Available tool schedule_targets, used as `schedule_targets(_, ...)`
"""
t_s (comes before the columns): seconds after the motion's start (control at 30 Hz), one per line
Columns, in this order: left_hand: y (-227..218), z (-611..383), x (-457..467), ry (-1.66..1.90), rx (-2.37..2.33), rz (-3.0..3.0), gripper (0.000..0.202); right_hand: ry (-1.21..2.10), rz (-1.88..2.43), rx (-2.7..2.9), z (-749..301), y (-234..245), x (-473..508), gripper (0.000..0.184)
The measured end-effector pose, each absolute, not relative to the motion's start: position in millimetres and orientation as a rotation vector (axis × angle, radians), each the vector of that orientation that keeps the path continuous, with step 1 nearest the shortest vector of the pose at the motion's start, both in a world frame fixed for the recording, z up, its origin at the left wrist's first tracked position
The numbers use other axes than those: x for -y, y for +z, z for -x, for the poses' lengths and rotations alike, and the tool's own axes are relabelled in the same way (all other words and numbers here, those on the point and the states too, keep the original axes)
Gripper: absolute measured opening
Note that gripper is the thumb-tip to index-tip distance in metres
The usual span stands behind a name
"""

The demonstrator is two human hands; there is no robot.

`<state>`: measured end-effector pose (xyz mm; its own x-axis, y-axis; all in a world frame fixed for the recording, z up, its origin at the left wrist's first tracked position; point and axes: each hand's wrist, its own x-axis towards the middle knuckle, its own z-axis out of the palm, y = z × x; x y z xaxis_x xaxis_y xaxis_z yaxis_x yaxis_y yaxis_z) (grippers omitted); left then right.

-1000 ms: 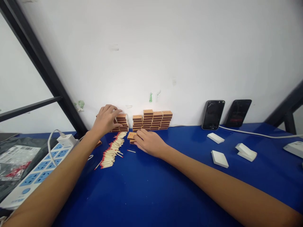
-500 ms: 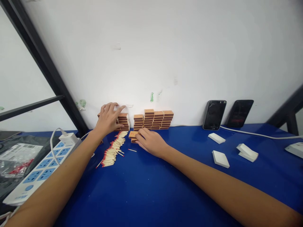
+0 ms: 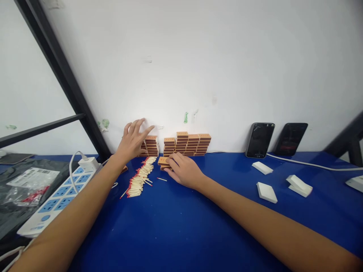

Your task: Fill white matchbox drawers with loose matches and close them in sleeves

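Observation:
My left hand (image 3: pixel 132 141) is open beside the left stack of matchboxes (image 3: pixel 152 146), thumb and fingers spread; it covers part of that stack. My right hand (image 3: pixel 183 169) rests on the table with its fingers curled over the right end of a matchbox (image 3: pixel 162 161), which lies on top of another in front of the stacks. A larger row of stacked matchboxes (image 3: pixel 193 145) stands against the wall behind it. Between my hands a long heap of red-tipped matches (image 3: pixel 138 179) runs toward me. One loose match (image 3: pixel 162 179) lies apart to its right.
A white power strip (image 3: pixel 61 200) with a plugged-in charger (image 3: pixel 89 164) lies left, beside a dark plastic bag (image 3: pixel 17 204). Two phones (image 3: pixel 260 140) lean on the wall at right, with white blocks (image 3: pixel 266 192) before them. A white cable (image 3: pixel 312 165) crosses the right side.
My left hand has lifted slightly, and its fingers have spread wider near the left stack. My right hand stays at the front matchbox. The whole view has shifted a little.

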<state>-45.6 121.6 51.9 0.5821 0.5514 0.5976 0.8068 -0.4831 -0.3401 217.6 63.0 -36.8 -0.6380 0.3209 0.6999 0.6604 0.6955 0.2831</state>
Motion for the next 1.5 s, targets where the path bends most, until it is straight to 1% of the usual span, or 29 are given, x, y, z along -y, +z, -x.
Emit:
schedule_targets(0.1,45,39,-119,-0.497,1.038,2.199,0.124,-0.693,0.749,2.273,-217,-37,-63,0.036)
schedule_targets(0.17,44,36,-116,-0.461,1.037,2.188,0.122,-0.689,0.749,2.275,-217,-38,-64,0.037)
schedule_targets(0.27,45,30,-111,-0.439,1.041,2.184,0.113,-0.684,0.748,2.279,-216,-38,-64,0.037)
schedule_targets(0.43,44,24,-108,-0.414,1.031,2.201,0.119,-0.673,0.758,2.278,-216,-38,-64,0.037)
schedule_targets(0.57,42,24,-108,-0.444,1.046,2.203,0.105,-0.676,0.756,2.282,-216,-38,-64,0.038)
schedule_targets(0.63,41,25,-108,-0.469,1.038,2.200,0.102,-0.662,0.761,2.293,-217,-38,-64,0.038)
schedule_targets(0.73,40,27,-109,-0.485,1.028,2.211,0.108,-0.648,0.773,2.297,-217,-39,-64,0.038)
schedule_targets(0.87,38,26,-110,-0.517,1.023,2.240,0.110,-0.656,0.770,2.288,-217,-39,-64,0.039)
schedule_targets(1.03,37,25,-112,-0.473,1.043,2.173,0.119,-0.646,0.776,2.295,-217,-38,-64,0.038)
schedule_targets(1.2,34,26,-113,-0.454,1.053,2.129,0.119,-0.603,0.800,2.307,-216,-38,-64,0.037)
schedule_targets(1.37,34,27,-118,-0.475,1.053,2.108,0.123,-0.537,0.838,2.274,-217,-39,-64,0.042)
schedule_targets(1.5,47,37,-120,-0.543,1.079,2.104,0.128,-0.502,0.842,2.267,-218,-40,-64,0.051)
